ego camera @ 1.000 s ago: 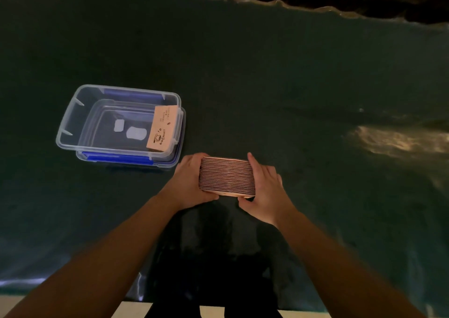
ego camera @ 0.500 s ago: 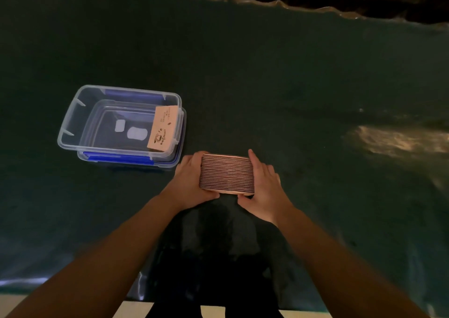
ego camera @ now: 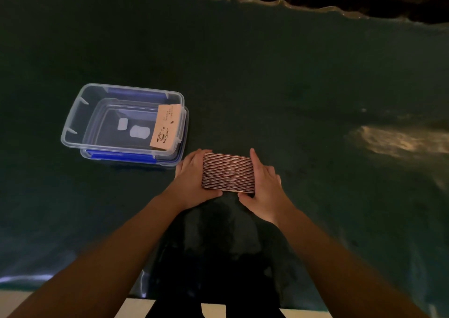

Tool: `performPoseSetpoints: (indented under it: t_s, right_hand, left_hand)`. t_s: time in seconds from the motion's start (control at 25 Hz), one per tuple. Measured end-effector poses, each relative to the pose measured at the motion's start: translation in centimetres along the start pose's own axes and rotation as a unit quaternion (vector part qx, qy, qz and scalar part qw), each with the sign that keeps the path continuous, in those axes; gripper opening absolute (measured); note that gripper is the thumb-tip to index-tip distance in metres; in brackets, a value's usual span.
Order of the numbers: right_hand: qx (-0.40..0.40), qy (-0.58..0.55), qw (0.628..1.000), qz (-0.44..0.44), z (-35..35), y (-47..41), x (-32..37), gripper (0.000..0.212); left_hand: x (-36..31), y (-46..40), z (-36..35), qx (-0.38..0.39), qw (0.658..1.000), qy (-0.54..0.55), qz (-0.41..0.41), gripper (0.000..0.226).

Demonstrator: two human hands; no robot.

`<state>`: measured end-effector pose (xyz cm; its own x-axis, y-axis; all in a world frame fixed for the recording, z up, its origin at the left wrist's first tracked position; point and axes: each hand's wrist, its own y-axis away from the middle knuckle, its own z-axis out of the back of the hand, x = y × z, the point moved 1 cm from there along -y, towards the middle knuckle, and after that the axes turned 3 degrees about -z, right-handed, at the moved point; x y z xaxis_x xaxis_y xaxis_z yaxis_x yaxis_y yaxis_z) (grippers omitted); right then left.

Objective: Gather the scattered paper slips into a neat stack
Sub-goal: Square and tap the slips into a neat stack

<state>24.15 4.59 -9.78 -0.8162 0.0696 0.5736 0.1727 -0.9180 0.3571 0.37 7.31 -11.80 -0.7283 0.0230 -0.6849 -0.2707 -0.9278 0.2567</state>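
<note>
A thick stack of brown paper slips [ego camera: 228,173] stands on edge on the dark green table cover, its many thin edges facing up at me. My left hand [ego camera: 192,179] presses against the stack's left side and my right hand [ego camera: 263,184] presses against its right side, thumbs at the near edge. One more brown slip with a printed coffee-cup mark [ego camera: 166,127] leans inside the clear plastic box [ego camera: 73,133] to the left, against its right wall.
The clear box sits on a blue-latched lid [ego camera: 121,156] just left of my left hand. The dark green cover [ego camera: 291,87] spreads wide to the back and right, with a glare patch [ego camera: 398,140] at the right. The table's near edge runs below my forearms.
Both hands and the stack stay almost in place, squeezed together; only a very slight shift of the stack away from me shows.
</note>
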Motion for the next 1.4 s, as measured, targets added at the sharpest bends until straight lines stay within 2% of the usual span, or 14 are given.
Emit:
performPoseSetpoints:
  t_s: [0.16,0.4,0.6,0.76,0.88,1.12,1.28,1.4]
  right_hand:
    - [0.034,-0.067,0.997,-0.012,-0.3,-0.1,0.2,0.125]
    - [0.031,-0.104,0.993,-0.045,-0.2,-0.5,0.0,0.133]
    - [0.045,-0.152,0.984,-0.08,-0.3,-0.5,-0.6,0.136]
    - [0.046,-0.17,0.98,-0.09,-0.4,-0.5,-0.1,0.127]
    - [0.042,-0.203,0.975,-0.084,-0.4,-0.2,-0.2,0.118]
    - [0.069,-0.224,0.968,-0.085,-1.5,-0.3,-0.7,0.118]
    - [0.043,-0.283,0.953,-0.097,-1.9,-0.9,-0.7,0.116]
    - [0.034,-0.313,0.944,-0.096,-1.8,-0.9,-0.4,0.102]
  left_hand:
    - [-0.1,0.2,0.1,0.021,1.0,0.001,0.007,0.118]
    - [-0.5,0.3,0.5,0.041,0.999,0.02,0.015,0.118]
    - [-0.3,0.4,0.8,0.024,0.998,0.055,0.012,0.123]
    - [-0.2,-0.2,0.1,0.049,0.998,0.019,0.022,0.115]
    - [-0.3,-0.2,0.3,0.024,0.999,0.025,0.002,0.11]
    - [0.2,0.1,-0.4,0.019,1.0,-0.009,0.003,0.121]
    - [0.3,0.1,-0.3,0.037,0.999,-0.022,0.005,0.112]
    - [0.3,0.3,0.6,0.056,0.998,0.005,-0.002,0.102]
